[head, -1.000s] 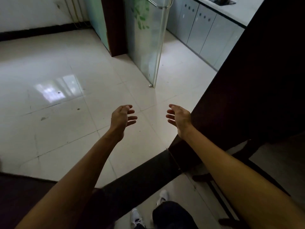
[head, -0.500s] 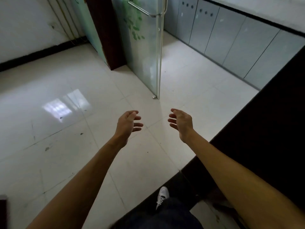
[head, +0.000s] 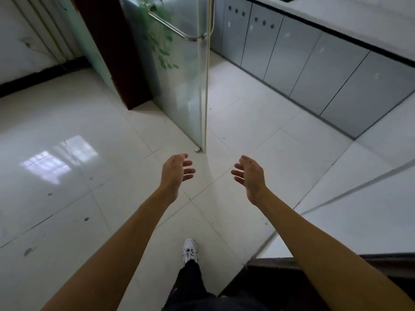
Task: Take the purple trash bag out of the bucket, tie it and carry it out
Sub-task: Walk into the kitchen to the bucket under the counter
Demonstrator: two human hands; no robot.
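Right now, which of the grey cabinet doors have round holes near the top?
The two cabinet doors nearest the glass door, each with three dark holes; those further right are plain.

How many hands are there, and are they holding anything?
2. The left hand and right hand reach out side by side over the white floor, both open and empty.

You're looking down at a glossy white tiled floor (head: 67, 122) crossed by thin grey grout lines, with a few small dark specks on the near left. At the far centre the frosted pale-green glass door (head: 179, 81) carries a trailing green leaf pattern and a silver handle (head: 175, 28), beside a dark brown post (head: 112, 52). On the far right you have plain grey cabinet doors (head: 314, 63) under a white counter edged in black, and near you a white sneaker (head: 189, 250) below a black trouser leg (head: 190, 281).
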